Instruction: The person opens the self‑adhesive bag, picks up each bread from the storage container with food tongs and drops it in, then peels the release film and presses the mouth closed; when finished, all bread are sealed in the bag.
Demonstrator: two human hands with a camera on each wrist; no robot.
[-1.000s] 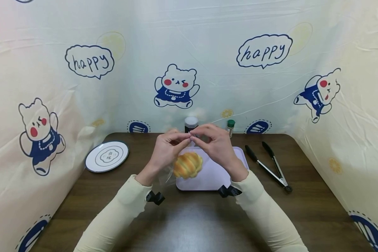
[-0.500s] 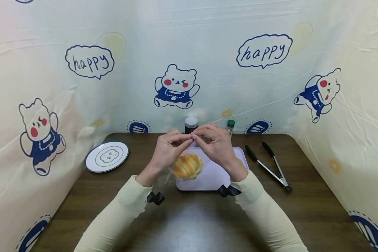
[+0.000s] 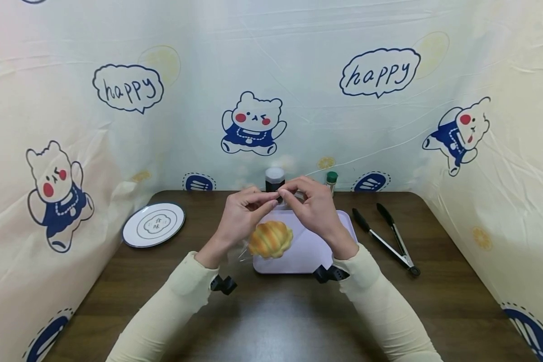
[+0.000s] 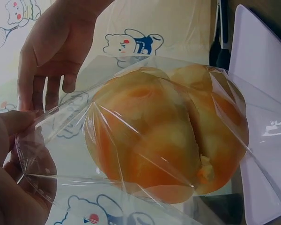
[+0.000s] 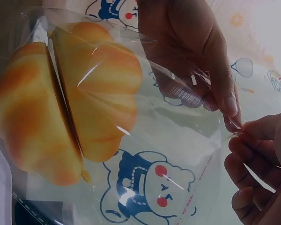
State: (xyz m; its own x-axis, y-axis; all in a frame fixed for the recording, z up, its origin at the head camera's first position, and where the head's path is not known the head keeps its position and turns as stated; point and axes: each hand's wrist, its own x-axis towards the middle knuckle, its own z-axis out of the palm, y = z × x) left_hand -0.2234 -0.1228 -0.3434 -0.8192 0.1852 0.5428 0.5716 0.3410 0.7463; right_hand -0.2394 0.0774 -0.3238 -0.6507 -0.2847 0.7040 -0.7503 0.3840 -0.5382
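A clear plastic bag [image 5: 201, 140] hangs from both hands, with a golden, ridged bread roll [image 3: 270, 240] inside. A deep split runs through the bread in both wrist views. My left hand [image 3: 241, 216] pinches the bag's upper edge between thumb and fingers. Beside it my right hand [image 3: 314, 208] pinches the same edge, the fingertips of the two hands nearly meeting. In the right wrist view, the right thumb and index finger hold the edge at the bag's corner. Below and behind the bag lies a pale lilac tray [image 3: 314, 251].
A white plate with a dark rim [image 3: 133, 234] sits at the left of the wooden table [image 3: 271, 317]. Black-handled tongs [image 3: 400, 251] lie spread on the right. Behind the hands stand a grey-lidded jar [image 3: 274, 176] and a green-capped bottle [image 3: 332, 178]. Patterned cloth surrounds the table.
Both hands' fingertips have shifted slightly right along the bag's edge. The bread has swung a little within the hanging bag. The tray, plate and tongs have stayed put.
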